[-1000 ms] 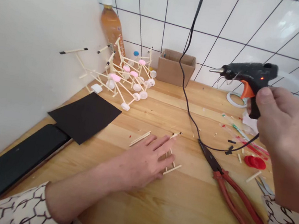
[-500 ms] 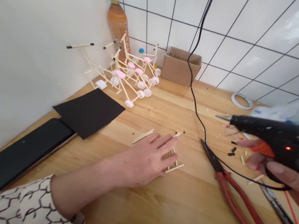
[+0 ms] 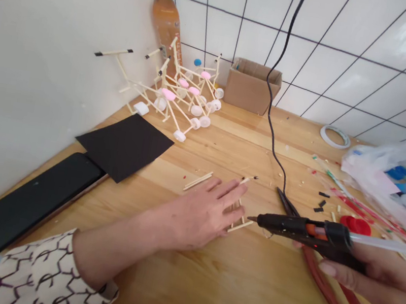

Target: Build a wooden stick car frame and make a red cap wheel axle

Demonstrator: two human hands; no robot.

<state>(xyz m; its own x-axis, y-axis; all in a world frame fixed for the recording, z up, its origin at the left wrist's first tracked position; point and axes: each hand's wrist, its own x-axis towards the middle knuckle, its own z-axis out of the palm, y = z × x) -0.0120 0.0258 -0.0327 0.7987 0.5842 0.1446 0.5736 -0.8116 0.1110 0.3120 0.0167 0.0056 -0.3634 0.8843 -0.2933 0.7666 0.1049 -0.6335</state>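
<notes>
My left hand (image 3: 203, 211) rests on the table with its fingers over a small frame of thin wooden sticks (image 3: 240, 227), holding it down; most of the frame is hidden under the fingers. A black tip shows on the frame's far end. In my right hand (image 3: 370, 286) is a black hot glue gun (image 3: 291, 227), with a clear glue stick in its back and a small red light on. Its nozzle points left, close to the frame's right end; whether they touch I cannot tell. Two loose sticks (image 3: 198, 181) lie beyond my left fingers.
Red-handled pliers (image 3: 315, 283) lie partly under the glue gun. Several stick models with white bottle-cap wheels (image 3: 178, 135) stand at the back left by a bottle (image 3: 166, 18). Nearby are a cardboard box (image 3: 251, 90), black sheet (image 3: 123, 144), phone (image 3: 33, 202), tape roll (image 3: 334, 137) and plastic bag (image 3: 380, 154).
My right hand has brought the glue gun left and down, its nozzle now near the stick frame. My left hand stays on the frame. The view has shifted slightly.
</notes>
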